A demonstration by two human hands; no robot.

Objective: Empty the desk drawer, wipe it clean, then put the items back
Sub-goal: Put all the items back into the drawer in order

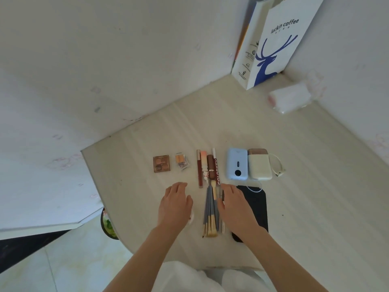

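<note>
Both hands hover palm-down over the desk (pixel 147 131) w/ fingers loosely straight, holding nothing: left hand (pixel 175 204) just left of the makeup brush bundle (pixel 211 211), right hand (pixel 234 204) just right of it, partly over a black pouch (pixel 255 209). Beyond the brushes lie lip gloss tubes (pixel 207 167); further left an eyeshadow palette (pixel 161 163) & small compact (pixel 181 161); to the right a blue power bank (pixel 236 163) touching a cream one (pixel 259 164). Drawer isn't in view; a Luckin Coffee bag (pixel 280 41) stands in the far corner.

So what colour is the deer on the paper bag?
Blue, on the white paper bag; seen in the head view.
</note>
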